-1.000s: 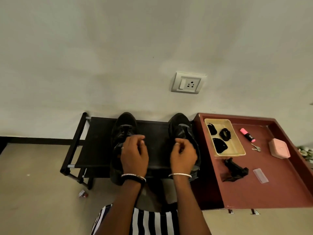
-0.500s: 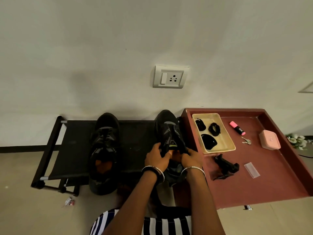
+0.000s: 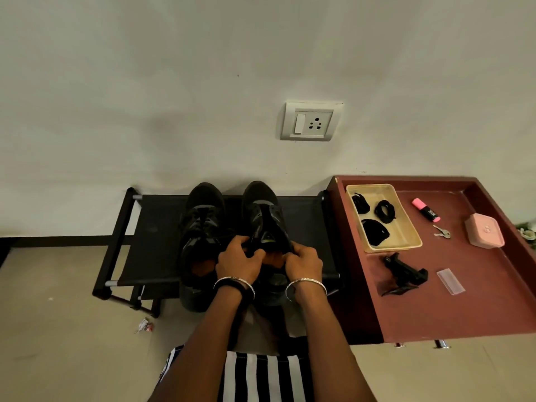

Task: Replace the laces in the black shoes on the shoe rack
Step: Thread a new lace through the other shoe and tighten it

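While a person's two hands curl around the mouth of one black shoe (image 3: 265,217), the left grip (image 3: 237,261) closes on its tongue side and the right grip (image 3: 304,261) closes on its collar. The hands hide much of the opening. A bangle circles each wrist.

This shoe stands on a low black shoe rack (image 3: 150,242), toe towards the wall, just beside a second black shoe (image 3: 200,227) that nobody holds.

Right of the rack stands a dark red bench (image 3: 478,309) with a raised rim. On it a tan tray (image 3: 404,227) holds three coils of black laces (image 3: 375,232). Near the tray lie a pink highlighter (image 3: 425,209), keys (image 3: 442,232), a pink box (image 3: 485,235), a black gadget (image 3: 404,274) and a clear plastic strip (image 3: 451,281).

A wall socket (image 3: 309,121) sits above the shoes. A crumpled wrapper (image 3: 145,325) lies on the floor beside the rack's near leg.
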